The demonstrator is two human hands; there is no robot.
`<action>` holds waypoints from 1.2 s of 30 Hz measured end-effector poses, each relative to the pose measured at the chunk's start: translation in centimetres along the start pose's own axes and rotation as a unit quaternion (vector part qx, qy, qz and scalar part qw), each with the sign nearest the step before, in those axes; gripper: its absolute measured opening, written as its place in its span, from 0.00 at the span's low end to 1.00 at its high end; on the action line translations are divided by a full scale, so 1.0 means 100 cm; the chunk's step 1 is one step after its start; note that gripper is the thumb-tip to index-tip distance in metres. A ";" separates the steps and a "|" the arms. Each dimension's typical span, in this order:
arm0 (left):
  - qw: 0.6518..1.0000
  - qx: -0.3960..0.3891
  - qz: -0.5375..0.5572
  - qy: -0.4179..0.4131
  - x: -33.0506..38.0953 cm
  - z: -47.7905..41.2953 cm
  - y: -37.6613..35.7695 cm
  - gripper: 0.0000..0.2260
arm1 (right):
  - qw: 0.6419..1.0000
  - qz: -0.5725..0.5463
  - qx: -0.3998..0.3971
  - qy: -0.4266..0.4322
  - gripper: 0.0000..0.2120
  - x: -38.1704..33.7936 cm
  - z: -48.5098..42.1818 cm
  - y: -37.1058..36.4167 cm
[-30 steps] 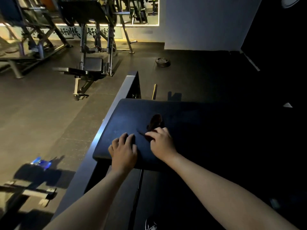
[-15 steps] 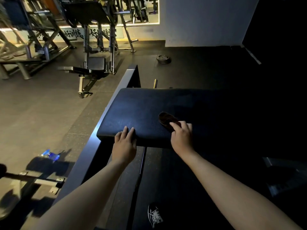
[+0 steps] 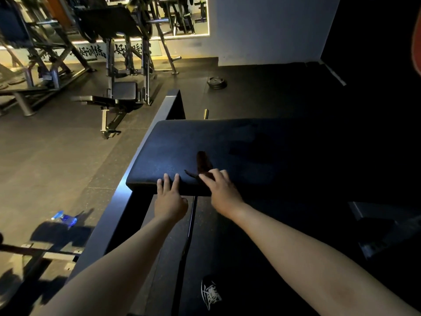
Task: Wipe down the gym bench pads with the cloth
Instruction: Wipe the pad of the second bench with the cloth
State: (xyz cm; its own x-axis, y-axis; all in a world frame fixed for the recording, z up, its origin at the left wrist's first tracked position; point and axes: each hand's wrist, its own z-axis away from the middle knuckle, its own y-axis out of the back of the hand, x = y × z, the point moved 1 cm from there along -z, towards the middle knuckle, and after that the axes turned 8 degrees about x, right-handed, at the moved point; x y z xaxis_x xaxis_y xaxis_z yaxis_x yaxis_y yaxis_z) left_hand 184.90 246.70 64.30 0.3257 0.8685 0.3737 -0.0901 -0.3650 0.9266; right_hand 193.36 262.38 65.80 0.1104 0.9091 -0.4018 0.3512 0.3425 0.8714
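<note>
Cloth (image 3: 203, 161) under my right hand (image 3: 224, 192), fingers flat | left hand (image 3: 169, 201) just beside, fingers straight on pad (image 3: 182, 142) edge

Black bench pad (image 3: 182, 144), dark cloth (image 3: 203, 161) lying near its front edge, floor (image 3: 57, 156) with blue bottle (image 3: 66, 218)

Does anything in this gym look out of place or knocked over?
A blue bottle seems to lie on its side on the floor left of the bench pad, and a weight plate sits loose on the floor by the far wall.
</note>
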 end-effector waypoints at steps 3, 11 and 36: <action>1.000 -0.012 0.005 0.004 0.001 0.003 0.001 0.37 | 0.997 -0.003 0.062 -0.038 0.31 0.030 0.027 0.012; 0.999 -0.035 0.004 -0.003 -0.003 0.000 0.003 0.39 | 0.992 -0.052 0.103 -0.057 0.29 -0.014 0.009 -0.019; 0.990 -0.060 -0.065 -0.107 0.072 0.027 -0.019 0.40 | 0.959 -0.018 0.203 -0.199 0.25 0.070 0.058 0.034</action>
State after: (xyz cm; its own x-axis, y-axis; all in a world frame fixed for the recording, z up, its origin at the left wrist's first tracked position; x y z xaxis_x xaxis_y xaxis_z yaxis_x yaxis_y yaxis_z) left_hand 189.94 252.69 65.12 0.5336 0.8092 0.2459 -0.1418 -0.2010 0.9693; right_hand 200.70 268.52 64.38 0.4087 0.7087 -0.5751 0.6853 0.1778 0.7062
